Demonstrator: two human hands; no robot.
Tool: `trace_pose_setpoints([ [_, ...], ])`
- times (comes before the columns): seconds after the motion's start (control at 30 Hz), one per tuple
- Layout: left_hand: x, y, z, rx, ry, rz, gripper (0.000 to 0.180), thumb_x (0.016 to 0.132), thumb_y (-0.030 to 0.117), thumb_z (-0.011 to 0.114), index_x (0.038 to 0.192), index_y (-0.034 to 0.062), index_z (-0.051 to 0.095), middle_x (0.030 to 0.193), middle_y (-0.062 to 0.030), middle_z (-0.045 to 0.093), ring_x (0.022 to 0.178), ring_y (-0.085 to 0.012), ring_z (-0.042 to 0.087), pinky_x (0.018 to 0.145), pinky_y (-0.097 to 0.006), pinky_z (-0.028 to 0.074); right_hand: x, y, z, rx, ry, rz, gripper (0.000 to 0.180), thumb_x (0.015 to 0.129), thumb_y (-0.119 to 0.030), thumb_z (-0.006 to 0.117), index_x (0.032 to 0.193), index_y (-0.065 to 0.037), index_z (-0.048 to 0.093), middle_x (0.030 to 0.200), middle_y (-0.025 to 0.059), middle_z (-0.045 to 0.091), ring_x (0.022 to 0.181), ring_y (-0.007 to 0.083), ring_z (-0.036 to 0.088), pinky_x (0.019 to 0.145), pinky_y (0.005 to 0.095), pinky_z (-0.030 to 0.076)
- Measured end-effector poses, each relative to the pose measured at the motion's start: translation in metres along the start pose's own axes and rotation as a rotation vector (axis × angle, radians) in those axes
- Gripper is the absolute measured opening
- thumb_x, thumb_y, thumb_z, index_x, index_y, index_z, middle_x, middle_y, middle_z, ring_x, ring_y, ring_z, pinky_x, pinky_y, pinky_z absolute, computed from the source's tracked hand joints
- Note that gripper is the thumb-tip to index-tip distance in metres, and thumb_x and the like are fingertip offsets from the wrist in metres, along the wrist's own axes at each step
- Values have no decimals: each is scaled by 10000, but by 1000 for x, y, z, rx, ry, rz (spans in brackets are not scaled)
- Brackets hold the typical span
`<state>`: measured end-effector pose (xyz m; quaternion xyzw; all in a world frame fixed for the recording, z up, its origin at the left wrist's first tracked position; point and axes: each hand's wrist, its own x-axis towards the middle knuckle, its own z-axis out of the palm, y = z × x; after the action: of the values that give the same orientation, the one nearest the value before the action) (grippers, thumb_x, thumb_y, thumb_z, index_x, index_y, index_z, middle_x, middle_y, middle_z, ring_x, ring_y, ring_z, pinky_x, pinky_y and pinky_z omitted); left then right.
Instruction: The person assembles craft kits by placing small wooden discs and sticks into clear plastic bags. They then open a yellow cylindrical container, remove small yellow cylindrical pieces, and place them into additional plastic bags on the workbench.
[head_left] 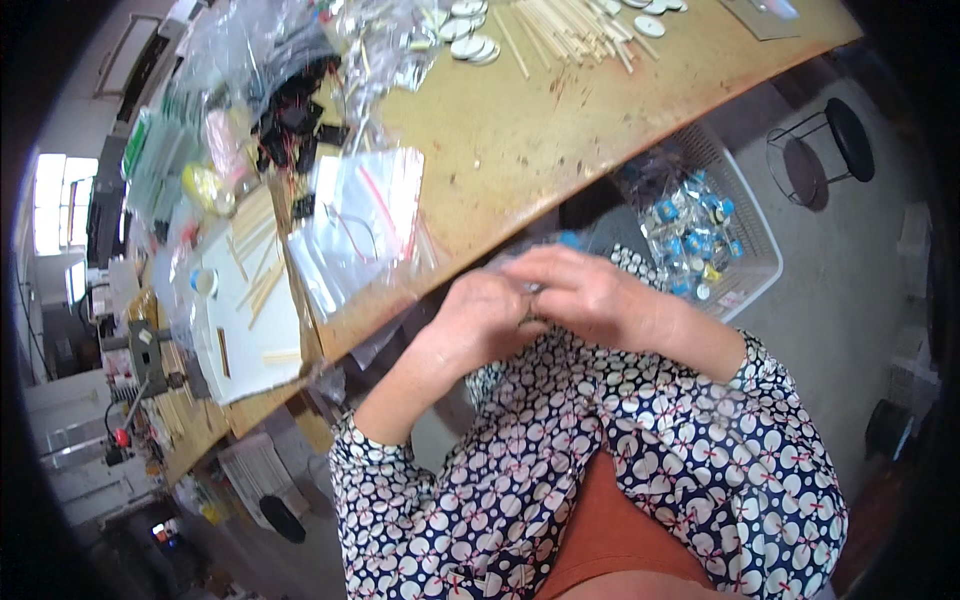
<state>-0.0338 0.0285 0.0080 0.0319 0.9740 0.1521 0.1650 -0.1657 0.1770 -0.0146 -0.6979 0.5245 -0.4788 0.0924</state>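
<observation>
My left hand (482, 315) and my right hand (588, 298) meet in front of my body, just off the table's near edge. Both have their fingers curled in and pressed close together. A bit of clear plastic shows by the fingertips, but the fingers cover most of what is between them, so I cannot make out what it is. On the table to the left of my hands lie clear zip bags (355, 225) with a red seal line. Beneath and beyond my right hand stands a white plastic basket (765, 262) holding small clear packets with blue and yellow parts.
Thin wooden sticks (565, 28) and white discs (474, 47) lie along the table's (450, 130) far side. Black wired parts (290, 125) are heaped at the left among plastic bags. A white tray (265, 345) holds more sticks. A black stool (848, 138) stands at right.
</observation>
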Motion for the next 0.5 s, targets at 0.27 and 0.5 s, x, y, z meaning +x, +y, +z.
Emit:
trace_pose_setpoints([
  [0.27,43,-36,-76,-646,246,-34,163,899,150,660,1005,35,707,861,-82,715,780,-153,673,722,-300,531,-35,8,-32,-257,66,211,142,781,-45,654,907,12,622,1133,169,643,1077,344,603,918,418,507],
  [0.5,164,-153,-115,-41,725,-522,485,867,422,681,1052,-26,650,993,-223,696,937,-370,671,810,-434,515,-57,15,-32,-340,124,261,126,786,-64,635,898,-7,646,1111,148,655,1073,319,610,909,399,520],
])
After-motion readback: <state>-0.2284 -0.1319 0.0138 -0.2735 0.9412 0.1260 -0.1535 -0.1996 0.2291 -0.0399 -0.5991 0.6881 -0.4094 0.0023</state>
